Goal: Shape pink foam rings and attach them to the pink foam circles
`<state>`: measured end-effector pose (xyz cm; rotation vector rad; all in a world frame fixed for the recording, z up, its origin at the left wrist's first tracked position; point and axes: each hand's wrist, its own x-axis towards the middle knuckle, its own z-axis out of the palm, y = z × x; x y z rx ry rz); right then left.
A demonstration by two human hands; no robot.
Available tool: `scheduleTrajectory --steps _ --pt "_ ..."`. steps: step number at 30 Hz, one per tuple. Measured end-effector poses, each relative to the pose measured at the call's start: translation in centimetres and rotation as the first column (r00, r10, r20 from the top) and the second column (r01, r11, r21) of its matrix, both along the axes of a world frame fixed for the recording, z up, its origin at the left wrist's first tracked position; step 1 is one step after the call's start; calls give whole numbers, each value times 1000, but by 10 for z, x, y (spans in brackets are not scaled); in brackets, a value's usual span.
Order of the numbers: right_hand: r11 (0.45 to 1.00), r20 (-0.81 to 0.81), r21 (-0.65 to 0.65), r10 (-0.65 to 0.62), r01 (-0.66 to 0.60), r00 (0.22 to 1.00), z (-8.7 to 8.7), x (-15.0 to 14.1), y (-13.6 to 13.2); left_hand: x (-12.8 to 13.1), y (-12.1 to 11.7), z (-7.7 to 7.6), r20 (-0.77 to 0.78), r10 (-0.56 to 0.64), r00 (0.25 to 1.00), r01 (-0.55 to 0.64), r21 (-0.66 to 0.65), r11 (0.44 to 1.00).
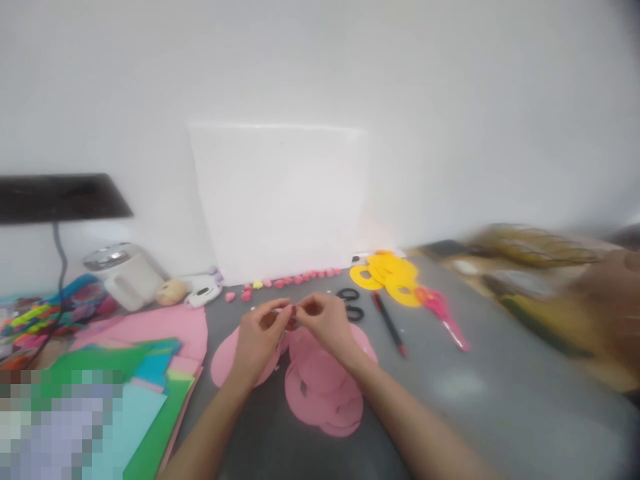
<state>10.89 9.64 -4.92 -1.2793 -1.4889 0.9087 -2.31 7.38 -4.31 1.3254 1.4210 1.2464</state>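
Note:
My left hand (260, 337) and my right hand (325, 323) meet fingertip to fingertip over the grey table. Both are closed in a pinch, and whatever sits between the fingers is too small to make out. Beneath my right hand lie overlapping pink paper circles (320, 403). Another pink circle (223, 360) lies partly under my left hand. Close beyond my right hand are the black handles of scissors (355, 313). Right of them rests a black and red pen (390, 325).
Yellow paper rings (395, 270) and pink scissors (444, 317) lie at right. Small pink pieces (306, 277) line the base of a white board (285, 200). Coloured sheets (145, 413) and a white container (127, 277) are at left. Blurred items (530, 313) occupy the far right.

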Motion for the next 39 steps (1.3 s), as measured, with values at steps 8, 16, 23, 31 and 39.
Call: scheduleTrajectory --steps 8,16,23,31,39 --pt "999 -11 9 43 -43 999 -4 3 6 -6 2 2 67 -100 993 102 -37 994" --pt "983 41 93 157 -160 987 -3 6 7 -10 3 3 56 -72 996 74 -31 997" --pt "987 256 100 93 -122 962 -13 21 20 -19 5 14 -126 109 986 -100 74 992" --pt "980 881 -20 -76 197 466 5 29 14 -20 6 -6 -652 97 752 24 174 984" --pt "970 936 -93 8 224 353 10 31 12 -17 -1 1 -782 64 621 45 117 992"
